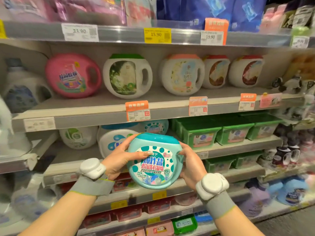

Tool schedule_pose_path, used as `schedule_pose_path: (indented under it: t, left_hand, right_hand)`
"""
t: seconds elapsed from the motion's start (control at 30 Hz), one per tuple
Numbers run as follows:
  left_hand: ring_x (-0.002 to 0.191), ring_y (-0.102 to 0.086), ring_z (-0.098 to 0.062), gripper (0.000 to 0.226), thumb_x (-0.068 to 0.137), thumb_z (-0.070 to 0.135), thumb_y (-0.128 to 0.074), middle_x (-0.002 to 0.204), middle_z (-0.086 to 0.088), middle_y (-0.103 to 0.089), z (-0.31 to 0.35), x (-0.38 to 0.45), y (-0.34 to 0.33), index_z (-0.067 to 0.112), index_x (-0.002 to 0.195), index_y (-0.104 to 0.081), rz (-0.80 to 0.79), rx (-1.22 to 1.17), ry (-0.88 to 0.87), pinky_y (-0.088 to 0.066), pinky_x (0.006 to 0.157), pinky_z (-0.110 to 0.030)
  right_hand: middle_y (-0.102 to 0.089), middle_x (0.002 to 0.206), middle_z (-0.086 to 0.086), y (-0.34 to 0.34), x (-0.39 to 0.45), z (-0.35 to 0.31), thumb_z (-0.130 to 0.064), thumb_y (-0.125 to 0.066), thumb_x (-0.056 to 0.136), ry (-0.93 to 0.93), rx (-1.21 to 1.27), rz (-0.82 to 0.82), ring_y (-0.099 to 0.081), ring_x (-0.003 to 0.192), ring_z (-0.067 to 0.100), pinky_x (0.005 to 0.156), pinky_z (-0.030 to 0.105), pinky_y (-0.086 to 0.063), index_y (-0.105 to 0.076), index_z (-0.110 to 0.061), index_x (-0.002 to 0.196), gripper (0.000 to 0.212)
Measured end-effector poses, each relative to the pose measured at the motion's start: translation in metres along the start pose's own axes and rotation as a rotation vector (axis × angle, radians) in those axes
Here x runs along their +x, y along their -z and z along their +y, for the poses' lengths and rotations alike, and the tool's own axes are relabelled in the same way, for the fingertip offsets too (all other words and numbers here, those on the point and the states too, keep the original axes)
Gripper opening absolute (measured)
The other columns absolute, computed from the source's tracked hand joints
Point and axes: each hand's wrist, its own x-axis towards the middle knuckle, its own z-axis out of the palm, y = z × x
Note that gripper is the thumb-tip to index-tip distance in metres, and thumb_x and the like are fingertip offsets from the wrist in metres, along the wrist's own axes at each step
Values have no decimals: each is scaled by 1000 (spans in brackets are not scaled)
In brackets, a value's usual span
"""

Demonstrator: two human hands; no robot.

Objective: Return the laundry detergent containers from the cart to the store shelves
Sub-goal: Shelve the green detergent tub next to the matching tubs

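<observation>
Several shelves of detergent fill the view. Both hands clamp a teal tub at centre, in front of the third shelf: left hand at its 9 o'clock, right hand at 3. Behind at 10 sits a white tub, possibly touching.

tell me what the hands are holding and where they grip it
A teal detergent tub, held by its two sides: left hand on its left edge, right hand on its right.
</observation>
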Motion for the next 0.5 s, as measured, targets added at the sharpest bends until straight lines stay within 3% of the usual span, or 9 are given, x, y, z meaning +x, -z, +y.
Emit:
schedule_pose_path:
  t: [0.1,0.2,0.27,0.33,0.4,0.5]
  left_hand:
    - [99,-71,-30,85,55,10,-84,114,-9,-71,-10,27,-15,28,132,-52,106,16,-20,-60,77,-45]
    - [96,-72,-23,107,33,39,-97,121,-2,-66,-20,50,-31,25,128,-49,261,86,-42,-59,79,-45]
    - [96,-72,-21,111,29,47,-96,121,1,-65,-27,62,-44,24,126,-48,320,114,-49,-60,80,-45]
    - [95,-72,-19,94,44,41,-92,116,2,-68,-35,78,-59,23,126,-50,381,135,-56,-60,80,-43]
    - [92,-73,-18,76,57,30,-85,110,2,-70,-41,82,-63,23,124,-51,406,144,-63,-61,77,-40]
    - [91,-72,-17,65,68,13,-82,106,2,-70,-52,98,-70,29,122,-48,467,122,-59,-61,73,-34]
  right_hand:
    - [-72,85,6,23,28,-2,-4,-36,91,13,12,-2,-68,70,16,70,35,-53,-64,-20,105,34]
    - [-71,84,10,40,55,-9,-13,-41,88,8,11,-52,-70,70,17,71,35,-53,-73,-18,83,33]
    - [-71,100,17,50,73,-11,-25,-58,70,5,12,-75,-71,85,26,80,44,-55,-73,-14,95,31]
    - [-64,114,21,65,97,-11,-19,-67,56,-74,23,-79,-68,96,32,82,47,-56,-54,-8,122,67]
    - [-63,111,17,68,107,-7,-3,-66,72,-100,13,-110,-67,93,29,76,40,-58,-44,-12,128,61]
    - [-63,118,16,78,125,-5,8,-70,76,-104,-56,-205,-66,104,31,85,45,-57,-39,-17,131,68]
